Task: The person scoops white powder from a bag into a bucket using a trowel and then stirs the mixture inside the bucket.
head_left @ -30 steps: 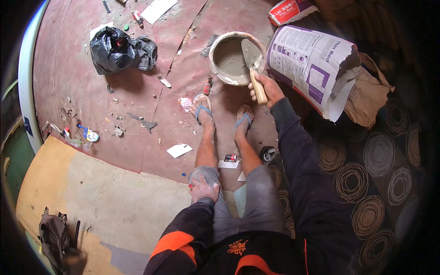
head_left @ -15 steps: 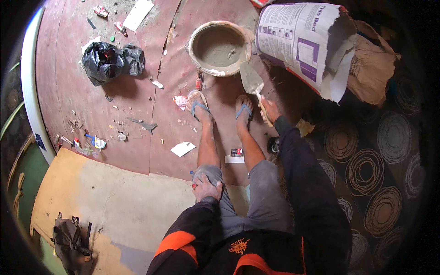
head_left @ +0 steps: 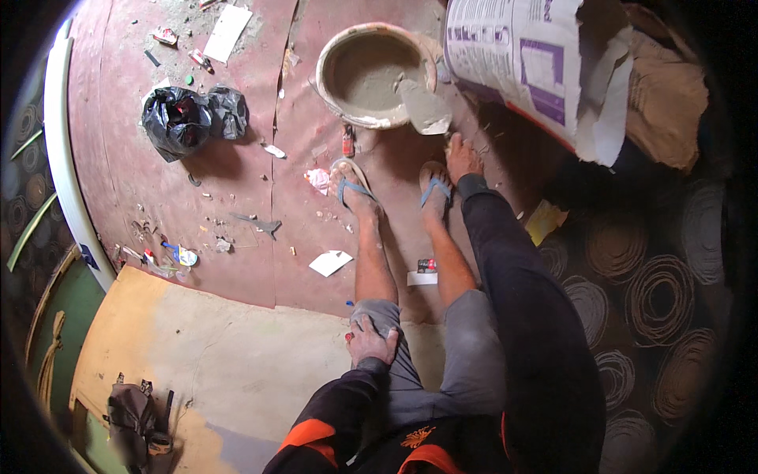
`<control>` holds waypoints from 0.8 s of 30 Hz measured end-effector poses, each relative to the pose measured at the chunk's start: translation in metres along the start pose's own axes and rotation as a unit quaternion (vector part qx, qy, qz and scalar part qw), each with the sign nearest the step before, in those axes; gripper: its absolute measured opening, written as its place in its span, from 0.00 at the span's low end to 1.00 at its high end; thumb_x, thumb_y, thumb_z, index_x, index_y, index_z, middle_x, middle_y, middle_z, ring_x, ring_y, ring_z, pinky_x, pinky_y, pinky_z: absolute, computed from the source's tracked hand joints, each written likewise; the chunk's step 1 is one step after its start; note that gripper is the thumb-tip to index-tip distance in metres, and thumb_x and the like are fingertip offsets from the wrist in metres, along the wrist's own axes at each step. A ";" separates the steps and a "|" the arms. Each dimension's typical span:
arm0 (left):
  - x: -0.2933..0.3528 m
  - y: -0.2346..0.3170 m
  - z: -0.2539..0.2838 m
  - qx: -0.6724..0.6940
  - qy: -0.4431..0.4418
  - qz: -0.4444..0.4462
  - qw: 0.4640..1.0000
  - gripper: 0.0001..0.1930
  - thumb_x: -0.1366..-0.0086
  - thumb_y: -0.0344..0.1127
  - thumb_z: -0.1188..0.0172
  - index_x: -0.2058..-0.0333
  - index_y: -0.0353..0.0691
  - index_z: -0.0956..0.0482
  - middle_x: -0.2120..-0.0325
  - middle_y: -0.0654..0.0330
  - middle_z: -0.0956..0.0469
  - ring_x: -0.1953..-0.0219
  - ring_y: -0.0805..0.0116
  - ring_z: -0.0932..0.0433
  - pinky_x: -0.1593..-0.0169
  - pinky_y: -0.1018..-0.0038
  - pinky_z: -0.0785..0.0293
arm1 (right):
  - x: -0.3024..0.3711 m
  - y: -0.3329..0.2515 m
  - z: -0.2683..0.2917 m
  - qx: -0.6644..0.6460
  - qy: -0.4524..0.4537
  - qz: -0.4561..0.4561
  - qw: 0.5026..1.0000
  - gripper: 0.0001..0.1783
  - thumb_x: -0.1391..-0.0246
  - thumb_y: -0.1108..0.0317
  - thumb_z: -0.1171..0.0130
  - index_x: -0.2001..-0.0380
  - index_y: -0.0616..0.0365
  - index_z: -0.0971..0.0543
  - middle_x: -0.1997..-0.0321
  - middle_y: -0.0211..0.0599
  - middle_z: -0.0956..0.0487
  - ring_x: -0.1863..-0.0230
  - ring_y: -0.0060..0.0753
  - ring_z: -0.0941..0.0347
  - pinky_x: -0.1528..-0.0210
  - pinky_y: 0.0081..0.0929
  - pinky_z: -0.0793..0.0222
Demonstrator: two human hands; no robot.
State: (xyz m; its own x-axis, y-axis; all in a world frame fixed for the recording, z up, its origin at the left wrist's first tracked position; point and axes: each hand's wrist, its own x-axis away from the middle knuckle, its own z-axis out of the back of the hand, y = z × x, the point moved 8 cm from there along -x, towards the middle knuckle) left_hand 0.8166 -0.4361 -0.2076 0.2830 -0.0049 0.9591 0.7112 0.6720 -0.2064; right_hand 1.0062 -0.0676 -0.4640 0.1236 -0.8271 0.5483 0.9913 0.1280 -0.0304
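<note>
My right hand is closed round the handle of a pointing trowel, beyond my right foot. The trowel's blade lies over the near right rim of a round bucket, its tip reaching inside. Wet grey mortar fills part of the bucket, and a dull grey coat covers the blade. The handle is mostly hidden by my fingers. My left hand rests flat on my left knee, fingers spread, a red ring on one of them.
A torn white and purple paper sack lies right of the bucket, brown paper behind it. Left stands a black plastic bag. Scraps and white paper litter the reddish floor sheet. A dark pouch is at the lower left.
My right hand has moved forward with the trowel, and its blade has gone from just outside the bucket to across the rim. My left hand stays on the knee; the view has shifted slightly.
</note>
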 end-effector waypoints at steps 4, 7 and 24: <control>0.008 -0.008 -0.009 0.009 -0.001 -0.004 1.000 0.46 0.42 0.62 0.41 0.33 0.36 0.41 0.35 0.36 0.40 0.38 0.41 0.32 0.35 0.55 0.37 | 0.038 0.057 -0.032 -0.002 -0.078 -0.031 0.996 0.13 0.35 0.61 0.53 0.54 0.56 0.33 0.55 0.57 0.22 0.56 0.62 0.23 0.55 0.55 0.27; 0.005 -0.007 -0.005 0.063 -0.029 0.019 0.997 0.46 0.42 0.61 0.41 0.33 0.36 0.41 0.35 0.37 0.41 0.37 0.41 0.33 0.35 0.55 0.36 | 0.110 0.128 0.019 -0.009 -0.114 -0.116 0.987 0.21 0.37 0.57 0.47 0.48 0.57 0.33 0.53 0.60 0.22 0.52 0.64 0.25 0.52 0.56 0.29; 0.007 -0.003 0.022 0.077 -0.011 -0.009 0.997 0.46 0.42 0.60 0.42 0.32 0.37 0.42 0.35 0.35 0.41 0.35 0.40 0.35 0.36 0.53 0.36 | 0.136 0.041 0.053 -0.241 -0.051 -0.147 0.958 0.25 0.44 0.47 0.37 0.63 0.63 0.23 0.66 0.56 0.21 0.60 0.60 0.24 0.58 0.50 0.31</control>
State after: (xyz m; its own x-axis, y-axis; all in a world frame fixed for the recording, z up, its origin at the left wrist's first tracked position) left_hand 0.8021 -0.4215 -0.1962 0.2558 -0.0040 0.9667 0.6092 0.7771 -0.1580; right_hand 1.0610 -0.1461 -0.3463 -0.1456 -0.7271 0.6709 0.8909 -0.3913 -0.2307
